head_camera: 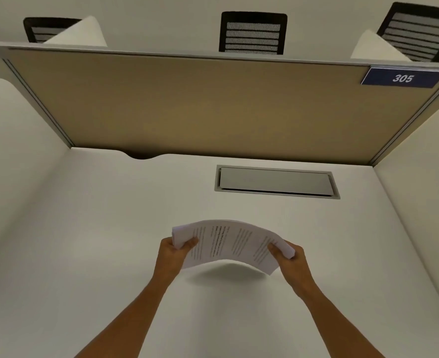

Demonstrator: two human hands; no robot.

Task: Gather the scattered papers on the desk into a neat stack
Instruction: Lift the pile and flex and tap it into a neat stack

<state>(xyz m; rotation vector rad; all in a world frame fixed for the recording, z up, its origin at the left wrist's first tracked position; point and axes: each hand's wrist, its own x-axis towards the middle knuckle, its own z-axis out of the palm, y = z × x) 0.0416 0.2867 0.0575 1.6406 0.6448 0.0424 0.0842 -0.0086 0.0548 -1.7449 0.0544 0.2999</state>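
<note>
The papers [232, 244] are gathered into 1 bundle and held above the desk [89, 228], between the 2 hands. The left hand [173, 251] grips the bundle's left end, its thumb lying on the top sheet; the right hand [289, 254] grips the right end in the same way. The bundle is arched upward in the middle, and a soft shadow is cast on the desk beneath it, so it is judged to be lifted clear of the surface, not resting on it.

No loose sheet is seen elsewhere on the desk, so the collecting is judged to be done, or nearly so. The edges are not yet flush: at both ends the sheets are seen fanned and slightly stepped. What is left, on this showing, is for the edges to be squared, probably by tapping on the desk, and for the stack to be laid flat.

Farther back, a grey hatch [276, 181] is set into the desk, near the tan panel [187, 104]. A blue sign [403, 78] marked 305 is fixed at the panel's upper right corner, and 3 chairs [253, 33] are visible beyond it.
</note>
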